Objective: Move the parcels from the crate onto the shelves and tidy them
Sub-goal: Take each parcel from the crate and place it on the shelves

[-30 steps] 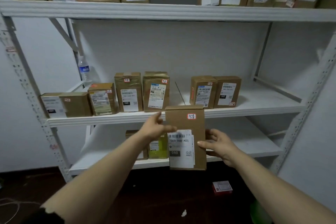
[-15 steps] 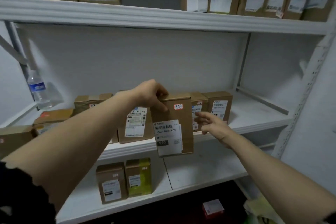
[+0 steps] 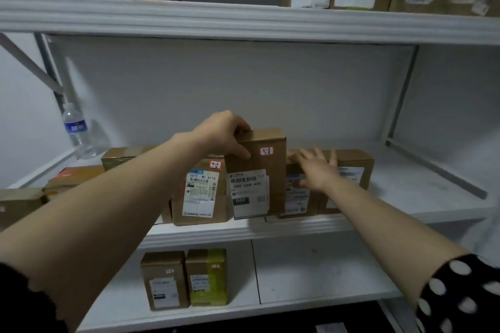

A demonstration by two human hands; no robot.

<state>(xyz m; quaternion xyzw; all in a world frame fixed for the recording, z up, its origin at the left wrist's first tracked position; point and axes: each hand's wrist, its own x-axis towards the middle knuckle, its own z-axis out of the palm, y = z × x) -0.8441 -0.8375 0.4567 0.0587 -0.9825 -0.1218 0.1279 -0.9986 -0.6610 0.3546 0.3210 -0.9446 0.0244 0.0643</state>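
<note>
1. While the left hand [image 3: 224,135] grips its top corner with fingers curled over the edge, the box [image 3: 259,162] stands upright and seems to rest on the middle shelf [image 3: 297,227].
2. At the box's 3 o'clock, the right hand [image 3: 316,170] lies flat, fingers spread, on the neighbouring boxes [image 3: 351,167].
3. The cardboard looks stiff and probably light. It is best held by its top edges, not the label [image 3: 249,192].

Parcel storeroom. White metal shelves [image 3: 243,21] in tiers against a bare wall. Brown cardboard parcels [image 3: 200,192] in rows, each with shipping label and handwritten number sticker [image 3: 266,151].
</note>
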